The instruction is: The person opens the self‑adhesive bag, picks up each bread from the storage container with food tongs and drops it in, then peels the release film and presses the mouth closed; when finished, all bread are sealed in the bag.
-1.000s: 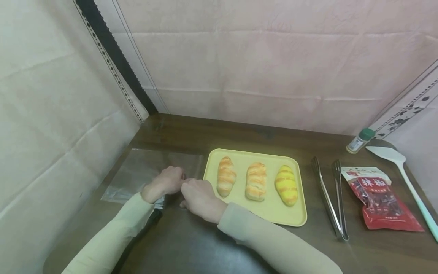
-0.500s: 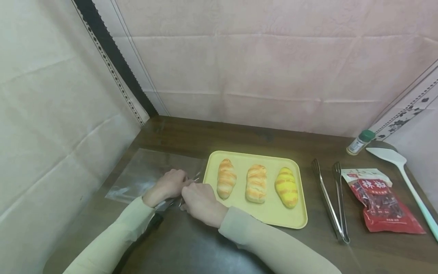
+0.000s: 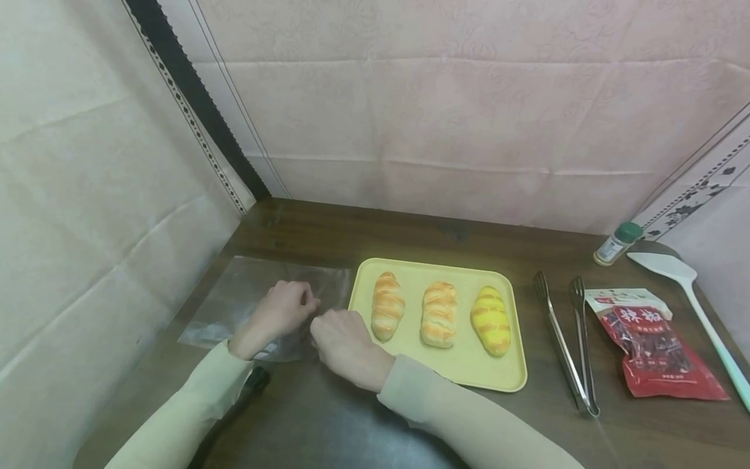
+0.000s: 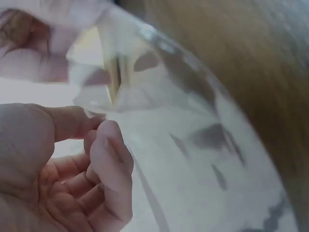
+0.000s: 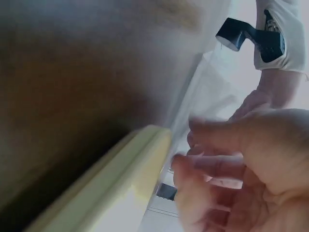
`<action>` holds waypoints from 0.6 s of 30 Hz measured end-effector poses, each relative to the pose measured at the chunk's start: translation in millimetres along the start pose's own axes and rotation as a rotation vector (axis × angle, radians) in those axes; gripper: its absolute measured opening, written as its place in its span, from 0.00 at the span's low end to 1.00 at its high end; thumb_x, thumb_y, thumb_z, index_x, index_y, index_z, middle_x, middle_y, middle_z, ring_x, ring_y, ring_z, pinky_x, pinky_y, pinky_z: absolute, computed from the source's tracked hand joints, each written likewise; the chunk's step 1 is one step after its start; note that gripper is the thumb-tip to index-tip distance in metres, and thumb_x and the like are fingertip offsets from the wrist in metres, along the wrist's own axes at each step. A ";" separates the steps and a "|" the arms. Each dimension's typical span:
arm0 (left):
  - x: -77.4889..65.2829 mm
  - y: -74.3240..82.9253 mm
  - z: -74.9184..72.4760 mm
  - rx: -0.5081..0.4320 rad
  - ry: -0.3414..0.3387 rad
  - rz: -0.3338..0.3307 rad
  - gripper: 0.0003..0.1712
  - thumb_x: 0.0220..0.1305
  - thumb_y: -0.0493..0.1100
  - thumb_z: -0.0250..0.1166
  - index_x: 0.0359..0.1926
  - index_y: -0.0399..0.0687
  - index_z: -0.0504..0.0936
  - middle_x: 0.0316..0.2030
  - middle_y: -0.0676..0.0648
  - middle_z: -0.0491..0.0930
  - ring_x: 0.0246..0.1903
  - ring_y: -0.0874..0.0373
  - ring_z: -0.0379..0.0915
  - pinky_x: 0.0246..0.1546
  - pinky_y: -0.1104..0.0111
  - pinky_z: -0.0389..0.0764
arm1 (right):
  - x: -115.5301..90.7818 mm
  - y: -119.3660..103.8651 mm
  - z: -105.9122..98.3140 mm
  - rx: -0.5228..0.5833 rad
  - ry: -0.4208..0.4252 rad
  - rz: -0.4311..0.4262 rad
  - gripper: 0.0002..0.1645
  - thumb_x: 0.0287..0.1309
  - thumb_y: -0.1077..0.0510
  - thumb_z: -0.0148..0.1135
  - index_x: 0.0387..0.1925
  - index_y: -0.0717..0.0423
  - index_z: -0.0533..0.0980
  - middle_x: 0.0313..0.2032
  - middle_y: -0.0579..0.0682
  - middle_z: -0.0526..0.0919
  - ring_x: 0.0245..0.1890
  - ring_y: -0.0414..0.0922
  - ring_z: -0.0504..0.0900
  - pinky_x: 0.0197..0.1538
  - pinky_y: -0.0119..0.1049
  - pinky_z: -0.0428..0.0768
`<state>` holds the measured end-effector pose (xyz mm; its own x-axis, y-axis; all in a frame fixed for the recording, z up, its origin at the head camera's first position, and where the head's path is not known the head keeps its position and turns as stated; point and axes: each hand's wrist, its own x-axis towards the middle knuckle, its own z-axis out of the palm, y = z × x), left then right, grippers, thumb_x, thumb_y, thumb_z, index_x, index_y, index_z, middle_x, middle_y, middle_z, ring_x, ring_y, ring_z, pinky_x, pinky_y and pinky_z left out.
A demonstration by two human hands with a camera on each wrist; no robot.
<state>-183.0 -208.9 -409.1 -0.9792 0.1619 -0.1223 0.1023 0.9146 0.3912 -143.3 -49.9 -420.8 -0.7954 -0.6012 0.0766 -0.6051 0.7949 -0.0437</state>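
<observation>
A clear plastic bag (image 3: 234, 296) lies on the table left of the yellow tray (image 3: 504, 381). My left hand (image 3: 280, 311) is over the bag's near right part. In the left wrist view, the left thumb and forefinger (image 4: 112, 145) pinch the edge of the bag (image 4: 193, 159), whose film bulges in a curve. Just to the right, beside the tray's corner, is my right hand (image 3: 351, 348). Its fingers (image 5: 190, 186) are bent, with a small gap between thumb and forefinger in the right wrist view. Whether they touch the film is blurred.
Three bread rolls, two brown (image 3: 387, 306) (image 3: 439, 314) and one yellow (image 3: 491, 320), lie in the tray. Farther right are metal tongs (image 3: 568, 352), a red food packet (image 3: 656, 345), a spatula (image 3: 697, 299) and a green-capped bottle (image 3: 618, 243). Cloth walls (image 3: 457, 130) stand behind and beside.
My hands were together at the bag's edge; the left has now moved up and left, leaving a gap between them. The right hand has barely moved.
</observation>
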 end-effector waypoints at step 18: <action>-19.3 10.9 -4.2 0.219 0.271 0.197 0.09 0.63 0.28 0.65 0.30 0.40 0.75 0.18 0.46 0.75 0.17 0.55 0.68 0.17 0.62 0.72 | -1.1 -6.1 2.3 -0.163 -0.164 -0.066 0.25 0.74 0.48 0.66 0.69 0.35 0.80 0.70 0.43 0.79 0.69 0.43 0.78 0.64 0.40 0.77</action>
<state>-163.7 -203.6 -398.6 -0.9449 0.2654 0.1917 0.2991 0.9379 0.1756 -138.8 -54.2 -423.0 -0.7571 -0.6472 -0.0891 -0.6533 0.7478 0.1182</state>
